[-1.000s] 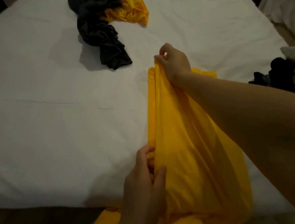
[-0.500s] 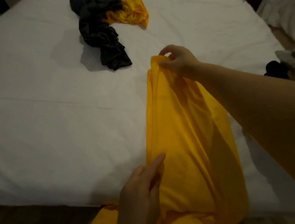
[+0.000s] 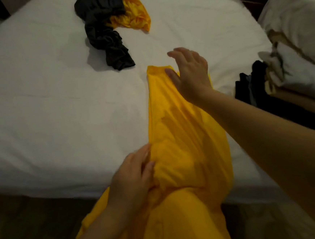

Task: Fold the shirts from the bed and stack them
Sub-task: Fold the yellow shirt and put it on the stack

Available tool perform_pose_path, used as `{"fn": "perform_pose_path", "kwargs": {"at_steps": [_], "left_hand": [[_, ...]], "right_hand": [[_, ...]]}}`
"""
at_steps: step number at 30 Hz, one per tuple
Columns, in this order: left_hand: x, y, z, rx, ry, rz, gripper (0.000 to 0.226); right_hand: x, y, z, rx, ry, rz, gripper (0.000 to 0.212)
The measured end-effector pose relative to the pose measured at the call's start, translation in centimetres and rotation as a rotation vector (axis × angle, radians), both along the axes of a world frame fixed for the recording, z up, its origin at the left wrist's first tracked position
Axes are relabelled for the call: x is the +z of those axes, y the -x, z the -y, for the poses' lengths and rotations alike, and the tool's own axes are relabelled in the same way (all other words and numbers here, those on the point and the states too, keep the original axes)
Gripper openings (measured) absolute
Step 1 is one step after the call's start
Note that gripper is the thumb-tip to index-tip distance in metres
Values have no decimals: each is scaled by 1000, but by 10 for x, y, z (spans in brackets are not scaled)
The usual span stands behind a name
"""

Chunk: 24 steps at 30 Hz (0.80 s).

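A long yellow shirt (image 3: 184, 136) lies folded lengthwise across the white bed (image 3: 58, 112), its near end hanging over the bed's front edge. My right hand (image 3: 191, 75) hovers flat over the shirt's far end, fingers spread, holding nothing. My left hand (image 3: 134, 175) rests on the shirt's left edge near the bed's front, fingers curled into the fabric. Farther back lie a crumpled black shirt (image 3: 106, 36) and a crumpled yellow shirt (image 3: 133, 17), touching each other.
A dark pile of clothes (image 3: 252, 85) sits at the bed's right side beside a white bundle of bedding (image 3: 297, 33). Dark floor (image 3: 29, 223) runs along the bed's front edge.
My right hand has let go of the shirt's far corner and spread its fingers above it. My left hand has shifted onto the shirt's left edge.
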<state>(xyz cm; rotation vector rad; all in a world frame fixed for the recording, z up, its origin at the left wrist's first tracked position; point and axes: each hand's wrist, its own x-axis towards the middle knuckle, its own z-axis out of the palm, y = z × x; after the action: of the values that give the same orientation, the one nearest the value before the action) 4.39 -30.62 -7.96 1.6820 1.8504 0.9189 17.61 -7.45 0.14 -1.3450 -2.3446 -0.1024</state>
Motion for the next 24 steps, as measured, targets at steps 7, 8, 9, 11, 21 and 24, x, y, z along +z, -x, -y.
{"fn": "perform_pose_path", "kwargs": {"at_steps": [7, 8, 9, 11, 21, 24], "left_hand": [[12, 36, 71, 140, 133, -158, 67], [11, 38, 80, 134, 157, -180, 75], [10, 38, 89, 129, 185, -203, 80], [7, 38, 102, 140, 265, -239, 71], [21, 39, 157, 182, 346, -132, 73], [30, 40, 164, 195, 299, -8, 69]], "right_hand": [[-5, -34, 162, 56, 0, -115, 47], [-8, -38, 178, 48, 17, -113, 48], [-9, -41, 194, 35, 35, -113, 49], [-8, -46, 219, -1, 67, -128, 53], [-12, -66, 374, 23, 83, -93, 51], [-23, -80, 420, 41, 112, -71, 53]]}}
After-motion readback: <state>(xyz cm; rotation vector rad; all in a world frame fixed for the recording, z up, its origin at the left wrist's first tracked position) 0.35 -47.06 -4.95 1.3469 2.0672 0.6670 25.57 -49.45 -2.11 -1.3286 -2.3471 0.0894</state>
